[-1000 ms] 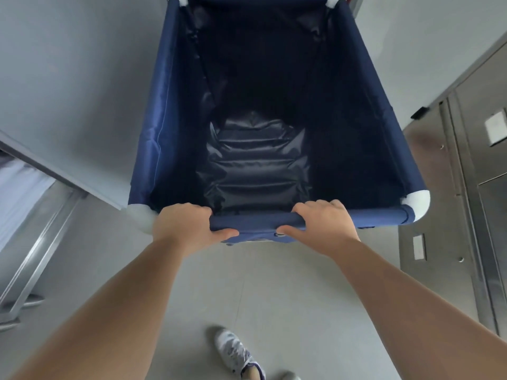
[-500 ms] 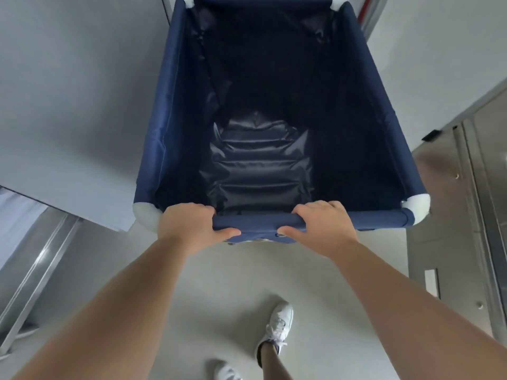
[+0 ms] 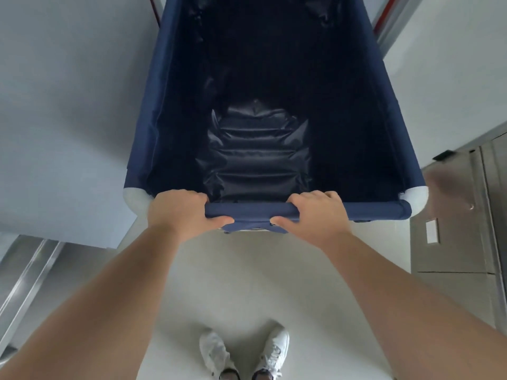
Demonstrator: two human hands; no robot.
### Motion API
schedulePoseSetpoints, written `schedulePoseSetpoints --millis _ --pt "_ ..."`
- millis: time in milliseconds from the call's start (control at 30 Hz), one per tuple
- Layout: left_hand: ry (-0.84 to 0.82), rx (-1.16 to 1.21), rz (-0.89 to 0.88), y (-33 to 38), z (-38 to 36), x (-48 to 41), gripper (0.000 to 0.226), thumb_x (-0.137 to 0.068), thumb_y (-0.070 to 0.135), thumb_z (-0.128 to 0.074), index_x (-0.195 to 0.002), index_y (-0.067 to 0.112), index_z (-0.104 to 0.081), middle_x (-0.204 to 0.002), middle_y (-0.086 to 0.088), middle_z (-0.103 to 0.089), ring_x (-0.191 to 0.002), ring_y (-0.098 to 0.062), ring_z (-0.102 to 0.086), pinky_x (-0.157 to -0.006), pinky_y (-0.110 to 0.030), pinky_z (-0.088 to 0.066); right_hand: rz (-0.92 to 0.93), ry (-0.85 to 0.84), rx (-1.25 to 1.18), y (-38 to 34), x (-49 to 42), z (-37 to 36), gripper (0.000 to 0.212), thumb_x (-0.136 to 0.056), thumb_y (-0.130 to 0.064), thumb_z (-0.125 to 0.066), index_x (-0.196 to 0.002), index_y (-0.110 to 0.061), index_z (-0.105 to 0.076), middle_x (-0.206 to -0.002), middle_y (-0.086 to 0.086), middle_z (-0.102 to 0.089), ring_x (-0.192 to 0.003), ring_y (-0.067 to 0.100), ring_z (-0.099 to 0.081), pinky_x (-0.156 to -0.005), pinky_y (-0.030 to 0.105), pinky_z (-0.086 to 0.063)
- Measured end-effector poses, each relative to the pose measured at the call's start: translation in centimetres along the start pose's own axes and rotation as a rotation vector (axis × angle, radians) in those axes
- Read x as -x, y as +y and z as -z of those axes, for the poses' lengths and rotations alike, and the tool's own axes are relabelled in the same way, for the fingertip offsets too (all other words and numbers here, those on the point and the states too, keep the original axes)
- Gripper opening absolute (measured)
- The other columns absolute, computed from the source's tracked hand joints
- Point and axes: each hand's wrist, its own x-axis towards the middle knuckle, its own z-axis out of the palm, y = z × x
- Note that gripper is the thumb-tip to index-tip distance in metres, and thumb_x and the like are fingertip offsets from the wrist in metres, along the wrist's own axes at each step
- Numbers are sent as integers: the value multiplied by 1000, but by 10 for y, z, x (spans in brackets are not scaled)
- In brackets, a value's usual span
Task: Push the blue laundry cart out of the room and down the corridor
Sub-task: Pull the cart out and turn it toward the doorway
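The blue laundry cart (image 3: 153, 111) fills the upper middle of the head view, a deep navy fabric bin with white corner fittings and a dark shiny liner at the bottom. Nothing lies inside it. Its near top rail (image 3: 249, 211) runs across just in front of me. My left hand (image 3: 178, 212) is wrapped around the rail's left part, thumb underneath. My right hand (image 3: 318, 215) grips the rail's right part the same way. Both forearms reach forward from the bottom corners.
A white wall (image 3: 60, 105) stands close along the cart's left side, ending at a corner by a metal frame (image 3: 30, 275). A stainless panel (image 3: 455, 215) lines the right. A red-edged door frame (image 3: 384, 20) shows at upper right. My white shoes (image 3: 244, 352) stand on the pale floor.
The cart has rolled forward; the left wall corner and the right steel panel have slid back toward me. My feet have come side by side. Both hands keep their grip.
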Motion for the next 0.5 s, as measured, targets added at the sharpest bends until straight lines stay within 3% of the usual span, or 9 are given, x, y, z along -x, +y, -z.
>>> schedulePoseSetpoints --millis 300,500 --pt "42 36 -65 -25 15 -106 81 -57 97 -19 -70 28 -59 -61 10 -55 -57 -14 -54 -52 -29 -42 -78 -18 26 14 -97 15 61 -76 -86 -31 -90 -33 -60 -80 -15 -61 -86 15 -58 -87 37 -37" --pt "49 33 -84 -44 23 -178 81 -58 100 -21 -65 27 -57 -56 10 -53 -52 -13 -52 -50 -28 -43 -143 7 4 21 -157 20 68 -75 -86 -32 -100 -32 -65 -110 -8 -69 -127 23 -52 -112 49 -27"
